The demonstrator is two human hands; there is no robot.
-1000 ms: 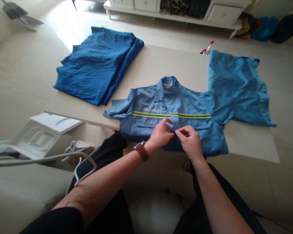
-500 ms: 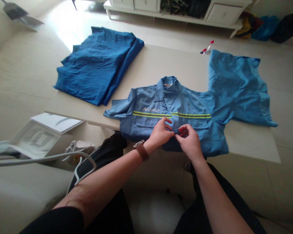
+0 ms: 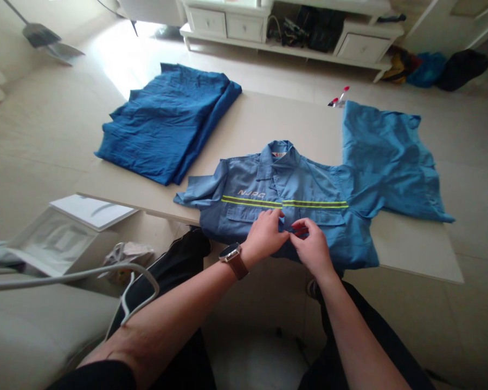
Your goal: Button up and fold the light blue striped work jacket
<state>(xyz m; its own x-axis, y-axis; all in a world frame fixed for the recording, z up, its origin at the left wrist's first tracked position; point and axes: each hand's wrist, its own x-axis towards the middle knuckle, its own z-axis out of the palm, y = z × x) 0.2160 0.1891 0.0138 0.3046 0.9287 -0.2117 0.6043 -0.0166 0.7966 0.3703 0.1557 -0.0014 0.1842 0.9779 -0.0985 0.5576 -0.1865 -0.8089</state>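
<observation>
- Bare table (image 3: pixel 264 122) lies open between the folded dark blue garment (image 3: pixel 168 122) on the left and the spread light blue garment (image 3: pixel 386 157) on the right — a clear lane.
- The shirt (image 3: pixel 309 184) covers the near edge, both hands on it.
- The red-tipped clip (image 3: pixel 338 98) stands at the far edge.

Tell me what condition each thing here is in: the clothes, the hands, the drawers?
Shirt: lying flat on the table, front up, collar away from the person.
Left hand: pinching the shirt's front placket.
Right hand: pinching the same spot, fingers closed.
Dark blue garment: folded, creased, on the table's far left.
Second shirt: spread loosely, hanging over the table's right edge.
Drawers: closed.
Hanger: bare.
</observation>
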